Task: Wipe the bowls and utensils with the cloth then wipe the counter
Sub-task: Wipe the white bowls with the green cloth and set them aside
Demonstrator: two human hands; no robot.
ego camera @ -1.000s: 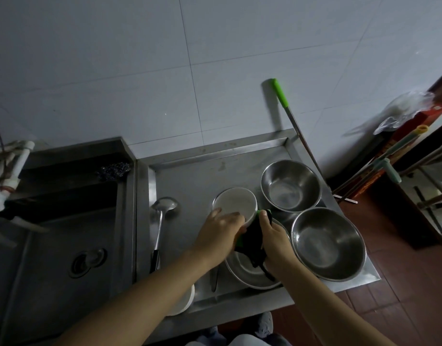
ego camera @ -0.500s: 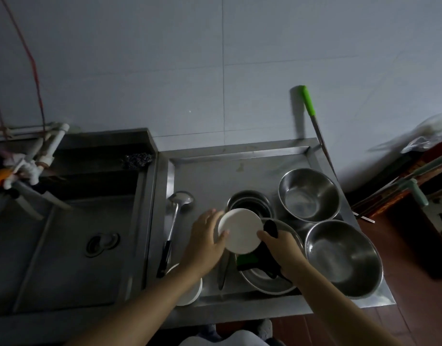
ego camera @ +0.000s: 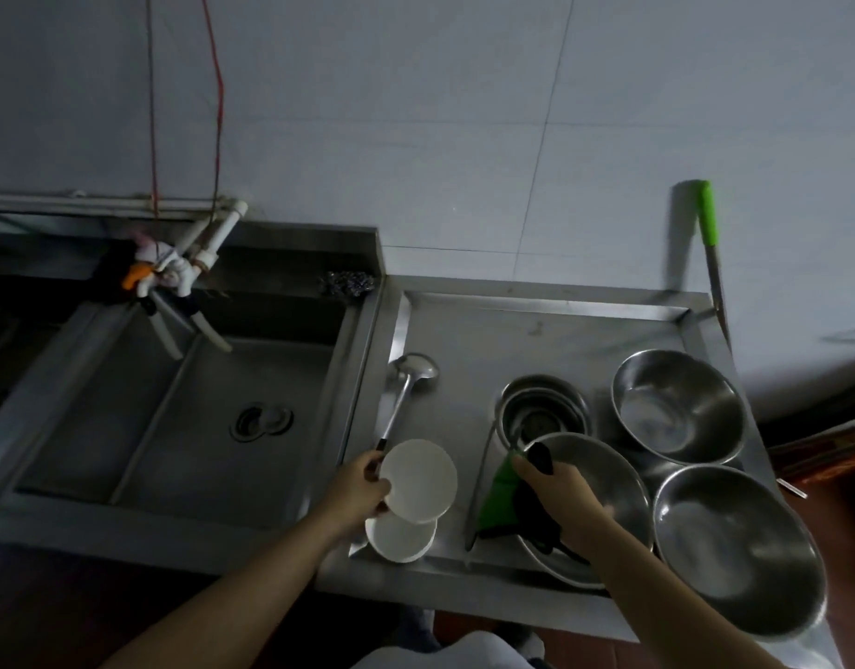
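My left hand [ego camera: 355, 490] grips a white bowl [ego camera: 419, 479] by its left rim, bottom up, just above a second white bowl [ego camera: 400, 537] that rests near the counter's front edge. My right hand [ego camera: 558, 494] holds a green and black cloth [ego camera: 505, 494] over a steel bowl [ego camera: 608, 480]. A small steel bowl [ego camera: 543, 410] sits behind it, with two large steel bowls [ego camera: 681, 408] [ego camera: 739, 548] to the right. A steel ladle [ego camera: 406, 386] lies at the counter's left. A thin utensil [ego camera: 478, 480] lies between the white bowls and the cloth.
The steel counter [ego camera: 536, 330] has a raised rim. A deep sink [ego camera: 213, 417] with a drain lies to the left, a white tap [ego camera: 184, 272] above it and a steel scourer [ego camera: 345, 283] on its ledge. A green-handled pole [ego camera: 710, 243] leans on the tiled wall.
My left hand has carried the white bowl leftward and down, from beside the cloth to over the other white bowl. The right hand with the cloth has stayed over the steel bowl.
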